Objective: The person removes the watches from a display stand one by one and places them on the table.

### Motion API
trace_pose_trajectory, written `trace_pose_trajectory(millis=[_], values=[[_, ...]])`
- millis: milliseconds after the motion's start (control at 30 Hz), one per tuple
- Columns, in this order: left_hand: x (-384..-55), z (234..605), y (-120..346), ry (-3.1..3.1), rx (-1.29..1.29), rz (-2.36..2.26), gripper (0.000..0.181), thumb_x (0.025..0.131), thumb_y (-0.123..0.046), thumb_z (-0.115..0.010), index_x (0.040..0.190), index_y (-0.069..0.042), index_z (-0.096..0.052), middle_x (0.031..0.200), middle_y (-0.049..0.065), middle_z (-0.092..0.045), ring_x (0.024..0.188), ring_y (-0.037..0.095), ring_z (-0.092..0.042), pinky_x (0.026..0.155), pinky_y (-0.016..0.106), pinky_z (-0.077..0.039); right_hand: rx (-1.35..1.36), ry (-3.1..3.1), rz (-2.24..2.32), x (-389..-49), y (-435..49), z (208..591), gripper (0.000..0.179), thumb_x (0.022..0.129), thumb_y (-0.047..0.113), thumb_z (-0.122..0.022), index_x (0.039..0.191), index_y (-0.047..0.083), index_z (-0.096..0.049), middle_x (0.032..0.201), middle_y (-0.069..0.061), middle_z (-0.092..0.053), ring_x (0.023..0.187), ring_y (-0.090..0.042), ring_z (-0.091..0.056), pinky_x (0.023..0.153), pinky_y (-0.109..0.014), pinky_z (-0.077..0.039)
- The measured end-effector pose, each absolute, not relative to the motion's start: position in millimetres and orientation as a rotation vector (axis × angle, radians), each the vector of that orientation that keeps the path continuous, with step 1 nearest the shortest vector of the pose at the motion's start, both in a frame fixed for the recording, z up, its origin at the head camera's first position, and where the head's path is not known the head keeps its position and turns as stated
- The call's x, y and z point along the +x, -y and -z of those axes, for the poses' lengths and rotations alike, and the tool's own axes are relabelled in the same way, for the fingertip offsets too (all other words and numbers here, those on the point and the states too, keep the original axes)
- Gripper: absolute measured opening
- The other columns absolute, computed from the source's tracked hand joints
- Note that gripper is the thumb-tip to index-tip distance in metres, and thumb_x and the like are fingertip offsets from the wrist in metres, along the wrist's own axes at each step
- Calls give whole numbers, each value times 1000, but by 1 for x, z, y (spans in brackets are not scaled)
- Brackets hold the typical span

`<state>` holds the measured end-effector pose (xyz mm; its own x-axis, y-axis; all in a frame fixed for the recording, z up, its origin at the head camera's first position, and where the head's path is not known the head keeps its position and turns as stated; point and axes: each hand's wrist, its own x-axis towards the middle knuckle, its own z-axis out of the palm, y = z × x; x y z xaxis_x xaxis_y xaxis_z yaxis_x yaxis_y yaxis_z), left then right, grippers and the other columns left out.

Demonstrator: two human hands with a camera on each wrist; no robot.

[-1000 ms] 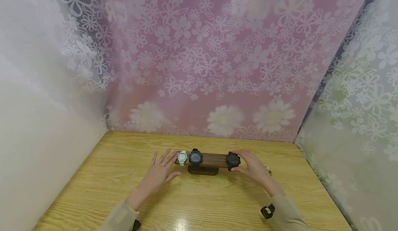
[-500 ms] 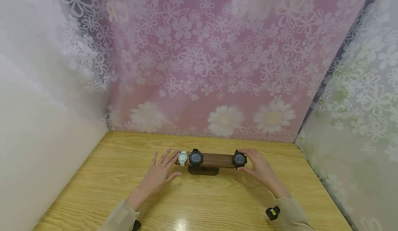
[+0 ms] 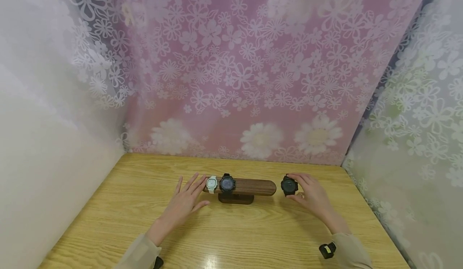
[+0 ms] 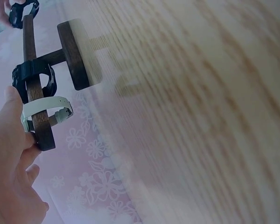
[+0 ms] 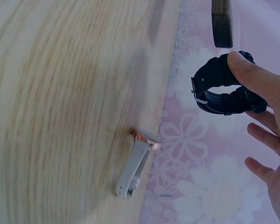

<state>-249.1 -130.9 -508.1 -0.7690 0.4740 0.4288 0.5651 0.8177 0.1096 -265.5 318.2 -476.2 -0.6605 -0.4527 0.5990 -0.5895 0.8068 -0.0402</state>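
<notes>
A dark wooden watch stand (image 3: 253,187) with a round-ended bar stands on the table. Near its left end sit a white watch (image 3: 212,184) and a black watch (image 3: 227,183), their straps looped round the bar. My left hand (image 3: 183,201) has its fingers extended, fingertips touching the bar's left end beside the white watch. Just past the right end, my right hand (image 3: 314,196) pinches another black watch (image 5: 219,84) between thumb and fingers. Its strap is a closed, buckled loop, and a gap separates it from the bar (image 5: 222,23).
A watch with a pale strap and copper-coloured case (image 5: 135,163) lies on the wooden table (image 3: 231,237) near the right hand; in the head view that hand hides it. Floral curtains (image 3: 231,80) hang behind and at the right, and a pale wall (image 3: 54,140) rises at the left.
My right hand has moved right, sliding its black watch along the bar and off the right end, which now shows bare. My left hand has stayed at the left end.
</notes>
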Motion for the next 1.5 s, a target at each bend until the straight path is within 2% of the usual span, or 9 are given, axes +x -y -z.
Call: trace_pose_trajectory(millis=[233, 400, 1033, 1267, 1500], values=[[-249, 507, 130, 2624, -777, 314, 75, 97, -50, -63, 157, -10, -39, 162, 5, -35, 152, 31, -27, 121, 65, -9, 694, 2426, -326, -262, -343, 475, 78, 64, 21, -95, 133, 4, -62, 124, -18, -64, 113, -43, -59, 94, -64, -47], [-248, 507, 131, 2613, -777, 287, 76, 98, -52, -60, 157, -10, -38, 163, 3, -32, 152, 31, -27, 121, 66, -10, 661, 2428, -305, -260, -360, 476, 81, 62, 20, -96, 133, 3, -61, 123, -18, -64, 112, -42, -60, 91, -62, -49], [-248, 506, 131, 2613, -776, 274, 75, 99, -53, -58, 157, -10, -38, 163, 2, -33, 153, 28, -25, 121, 65, -11, 529, 2513, -266, -251, -410, 477, 73, 65, 17, -94, 129, 2, -62, 121, -24, -64, 109, -48, -58, 90, -67, -46], [-248, 507, 131, 2613, -778, 272, 75, 98, -53, -59, 157, -10, -39, 163, 2, -34, 153, 29, -26, 121, 65, -11, 493, 2541, -200, -253, -433, 486, 73, 63, 19, -95, 126, 3, -63, 119, -25, -64, 106, -49, -59, 83, -66, -48], [-248, 507, 130, 2607, -776, 271, 75, 98, -52, -59, 157, -10, -39, 162, 4, -36, 153, 29, -26, 121, 65, -12, 464, 2593, -180, -250, -446, 487, 73, 64, 17, -95, 127, 2, -63, 122, -26, -62, 109, -50, -57, 81, -68, -48]])
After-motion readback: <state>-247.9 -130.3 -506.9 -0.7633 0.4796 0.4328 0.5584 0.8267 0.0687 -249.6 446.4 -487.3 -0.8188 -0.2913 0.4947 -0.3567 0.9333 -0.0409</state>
